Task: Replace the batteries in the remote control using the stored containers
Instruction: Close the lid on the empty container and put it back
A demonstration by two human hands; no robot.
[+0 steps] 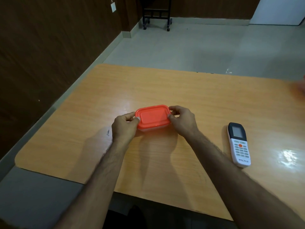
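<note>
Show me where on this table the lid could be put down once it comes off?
Bare wood lies left of the left hand, beyond the orange-lidded container toward the table far edge, and between the right hand and the remote. The middle is crowded: both hands grip the container.

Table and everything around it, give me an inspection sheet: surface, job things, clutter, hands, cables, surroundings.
Surface: wooden table, glossy, glare patch at right.
Job's things: box with orange lid on, held at the table's middle; remote lying face up to its right, apart from it. No batteries visible.
Clutter: small dark mark on the table left of the left wrist; blurred shape at the far right edge, cannot tell what.
Hands: left hand and right hand grip the box's short ends, fingers curled on the lid's rim.
Cables: nothing seen.
Surroundings: dark wood wall at left with a switch plate, tiled floor, black wheeled stand far back.
</note>
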